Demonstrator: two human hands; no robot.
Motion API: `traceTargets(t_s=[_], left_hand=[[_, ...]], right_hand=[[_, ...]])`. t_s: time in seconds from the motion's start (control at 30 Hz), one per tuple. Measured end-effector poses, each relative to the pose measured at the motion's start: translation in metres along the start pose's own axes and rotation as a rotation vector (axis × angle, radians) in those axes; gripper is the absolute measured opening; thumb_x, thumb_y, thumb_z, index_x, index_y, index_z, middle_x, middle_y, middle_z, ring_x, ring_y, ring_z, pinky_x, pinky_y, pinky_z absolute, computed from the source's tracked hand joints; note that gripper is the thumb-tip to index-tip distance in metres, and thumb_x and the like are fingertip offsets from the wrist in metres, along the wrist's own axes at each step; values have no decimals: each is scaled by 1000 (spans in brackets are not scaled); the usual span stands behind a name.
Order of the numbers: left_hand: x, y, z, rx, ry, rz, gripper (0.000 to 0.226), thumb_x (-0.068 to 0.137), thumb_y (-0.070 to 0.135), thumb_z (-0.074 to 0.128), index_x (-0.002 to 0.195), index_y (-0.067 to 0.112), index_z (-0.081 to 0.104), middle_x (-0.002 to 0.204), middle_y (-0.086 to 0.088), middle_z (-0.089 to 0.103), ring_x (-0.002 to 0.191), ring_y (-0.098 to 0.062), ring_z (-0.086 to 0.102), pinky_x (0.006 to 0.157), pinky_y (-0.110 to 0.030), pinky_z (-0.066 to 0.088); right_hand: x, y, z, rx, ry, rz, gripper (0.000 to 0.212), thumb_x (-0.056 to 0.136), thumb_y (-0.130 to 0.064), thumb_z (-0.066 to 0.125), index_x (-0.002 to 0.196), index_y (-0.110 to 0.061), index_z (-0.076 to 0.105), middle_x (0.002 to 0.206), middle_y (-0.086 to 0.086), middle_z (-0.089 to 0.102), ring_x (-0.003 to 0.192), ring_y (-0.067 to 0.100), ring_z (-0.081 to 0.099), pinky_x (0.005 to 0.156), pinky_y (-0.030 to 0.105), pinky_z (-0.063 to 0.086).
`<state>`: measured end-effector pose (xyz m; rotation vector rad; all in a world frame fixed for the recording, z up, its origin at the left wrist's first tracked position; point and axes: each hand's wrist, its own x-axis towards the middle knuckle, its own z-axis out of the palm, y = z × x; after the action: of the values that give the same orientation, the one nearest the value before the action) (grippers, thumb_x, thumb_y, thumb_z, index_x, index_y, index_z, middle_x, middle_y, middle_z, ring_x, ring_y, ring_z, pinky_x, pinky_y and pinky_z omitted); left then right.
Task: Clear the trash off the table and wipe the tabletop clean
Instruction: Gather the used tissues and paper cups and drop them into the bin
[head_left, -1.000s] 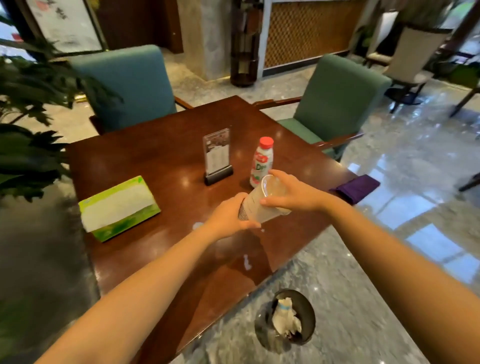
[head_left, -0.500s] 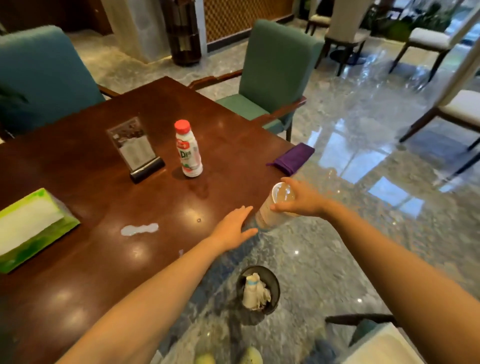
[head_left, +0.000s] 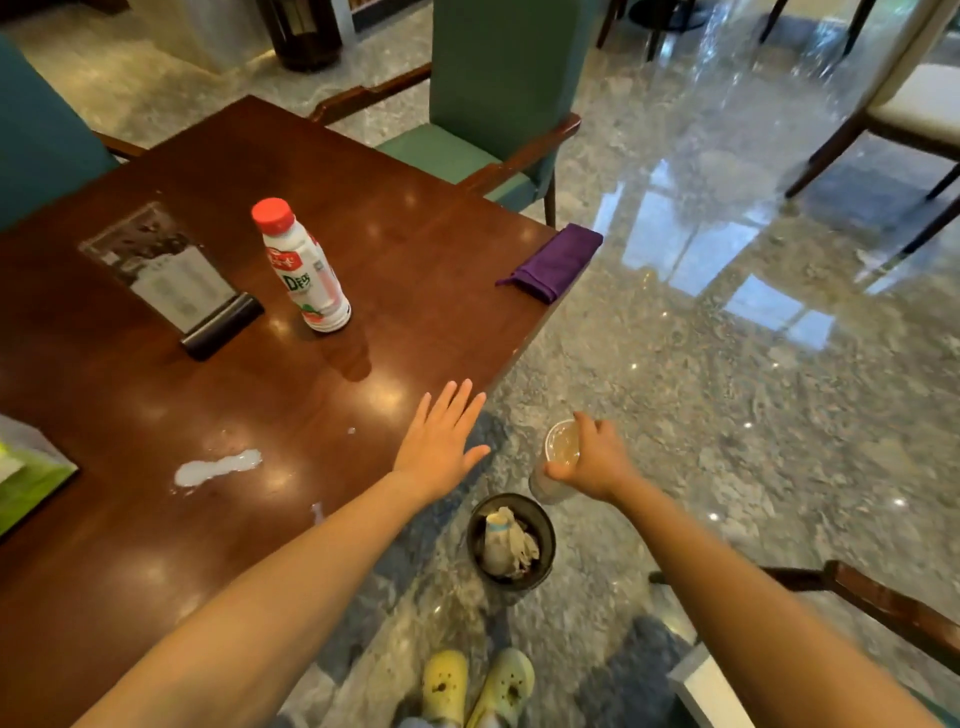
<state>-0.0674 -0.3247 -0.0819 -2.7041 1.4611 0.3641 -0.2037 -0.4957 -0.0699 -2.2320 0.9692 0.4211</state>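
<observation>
Since a second ago the cup (head_left: 556, 462) has left the tabletop: then both hands held it over the wood, now only the right hand (head_left: 597, 460) has it, out past the table edge and over the floor. Nearest, on the speckled stone floor by the yellow clogs (head_left: 475, 686), stands a small round dark bin (head_left: 511, 540) with crumpled paper already in it. The cup hangs just above and a little beyond the bin's far rim, its long axis nearly upright, mouth up and tilted slightly toward the table, so the drop looks to me a short move down and toward the person. The right hand's fingers are wrapped around the clear plastic near the rim. The left hand (head_left: 441, 441) is flat and open, fingers spread, holding nothing, over the table corner. On the glossy dark wooden table (head_left: 156, 545) a white spilled streak (head_left: 218, 466) lies left of that hand. Farther off stand a red-capped white bottle (head_left: 304, 267) and a menu stand (head_left: 176, 275), with a folded purple cloth (head_left: 553, 262) at the far edge.
</observation>
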Motion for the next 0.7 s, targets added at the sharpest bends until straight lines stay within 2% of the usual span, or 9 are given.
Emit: traceTargets(t_s=[0.2, 0.43, 0.7], left_hand=[[30, -13, 17, -11, 74, -100, 65, 99, 46, 23, 149, 14, -3, 159, -6, -8, 146, -22, -9, 119, -39, -1], [31, -15, 34, 2, 169, -99, 67, 97, 49, 23, 149, 13, 2, 159, -7, -1, 146, -22, -5, 120, -39, 2], [32, -15, 38, 27, 196, -86, 67, 96, 50, 17, 149, 12, 1, 159, -8, -1, 146, -22, -5, 119, -39, 1]], right_hand=[[25, 21, 51, 15, -17, 55, 97, 73, -50, 71, 146, -15, 17, 143, 16, 22, 131, 37, 31, 107, 43, 36], [52, 40, 128, -45, -99, 93, 100, 76, -51, 68, 148, -15, 9, 146, 16, 21, 134, 34, 24, 109, 41, 30], [72, 60, 178, -129, -106, 100, 101, 78, -53, 65, 149, -13, 6, 149, 18, 20, 134, 35, 26, 111, 40, 27]])
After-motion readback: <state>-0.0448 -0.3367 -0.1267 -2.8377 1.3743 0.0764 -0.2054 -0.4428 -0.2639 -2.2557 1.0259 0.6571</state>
